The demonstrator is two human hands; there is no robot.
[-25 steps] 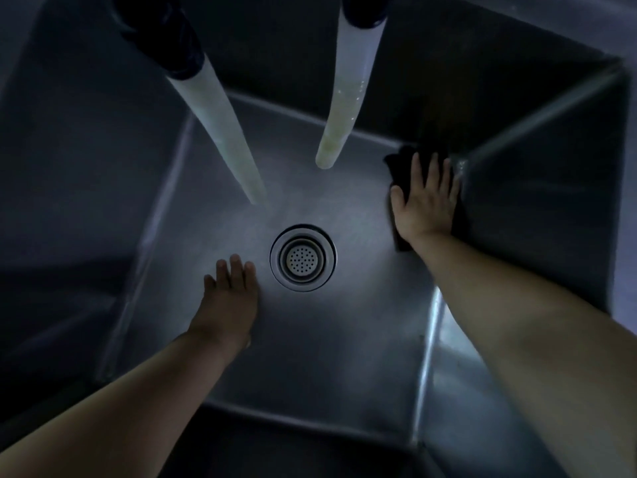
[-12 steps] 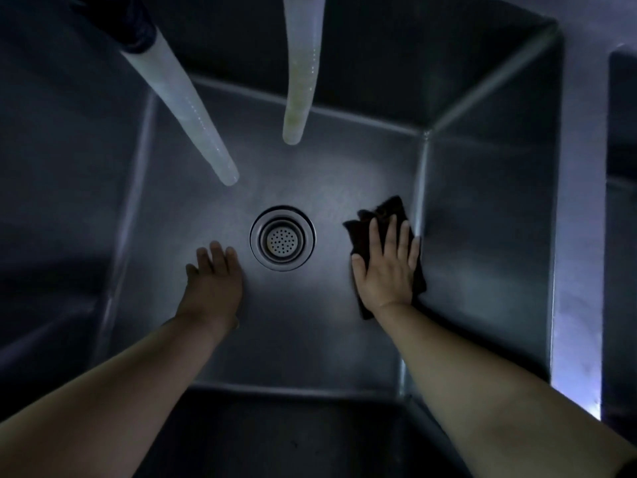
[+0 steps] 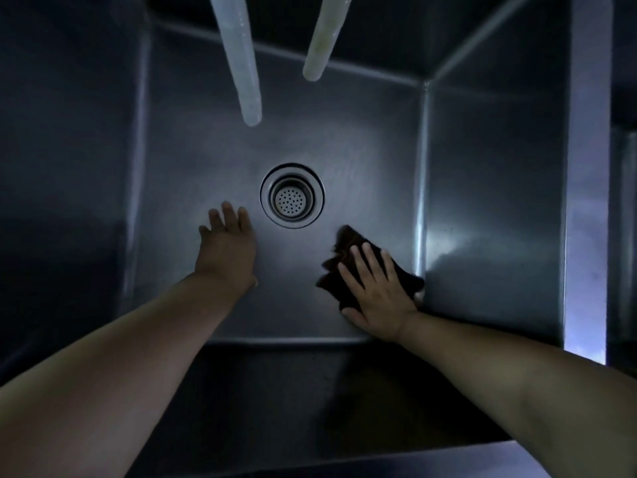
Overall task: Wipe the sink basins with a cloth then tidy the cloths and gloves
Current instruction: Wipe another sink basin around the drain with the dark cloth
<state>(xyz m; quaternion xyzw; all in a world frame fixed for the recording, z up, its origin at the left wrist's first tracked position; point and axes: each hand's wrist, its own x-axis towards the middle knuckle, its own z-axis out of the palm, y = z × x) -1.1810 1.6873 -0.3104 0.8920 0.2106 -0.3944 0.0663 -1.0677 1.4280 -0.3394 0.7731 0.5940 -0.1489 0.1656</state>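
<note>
I look straight down into a deep steel sink basin (image 3: 344,139) with a round strainer drain (image 3: 292,195) in its floor. My right hand (image 3: 377,291) presses flat on a dark cloth (image 3: 344,246) in the basin's near right corner, fingers spread over it. Part of the cloth sticks out beyond my fingertips toward the drain. My left hand (image 3: 227,246) rests flat on the basin floor just left of the drain, fingers together, holding nothing. No gloves are in view.
Two pale translucent hoses (image 3: 241,63) (image 3: 322,39) hang down from above over the far half of the basin. A steel divider wall (image 3: 586,167) rises on the right, with another basin's edge (image 3: 624,236) beyond it. The light is dim.
My right hand has dragged the cloth from the far right corner along the right wall to the near right corner. My left hand has stayed beside the drain.
</note>
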